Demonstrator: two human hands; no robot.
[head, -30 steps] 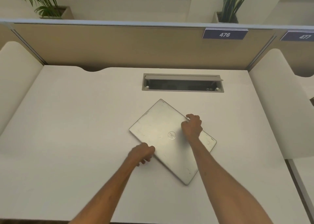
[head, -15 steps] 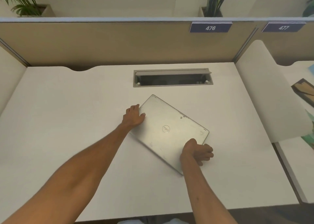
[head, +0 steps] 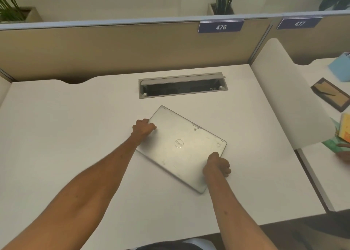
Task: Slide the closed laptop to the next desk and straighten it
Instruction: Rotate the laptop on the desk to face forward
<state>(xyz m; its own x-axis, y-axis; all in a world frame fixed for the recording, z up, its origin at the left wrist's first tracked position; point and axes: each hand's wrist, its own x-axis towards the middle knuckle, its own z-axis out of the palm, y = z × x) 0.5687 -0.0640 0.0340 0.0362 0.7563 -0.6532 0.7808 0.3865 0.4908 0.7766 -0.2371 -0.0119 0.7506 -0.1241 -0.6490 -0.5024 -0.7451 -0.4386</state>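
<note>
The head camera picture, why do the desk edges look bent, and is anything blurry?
Head view: the wide-angle lens bows the partition top and the desk; lighting is soft and even, with faint shadows under the laptop; the whole frame is slightly soft, mostly toward the right edge.

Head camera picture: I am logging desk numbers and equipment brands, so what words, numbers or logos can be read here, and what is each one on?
"476": white on a blue sign on the divider behind this desk.
"477": white on a blue sign on the divider behind the next desk.
"Dell": round logo, seen rotated, on the lid of the closed laptop.
The items on the next desk show no readable text.
</note>
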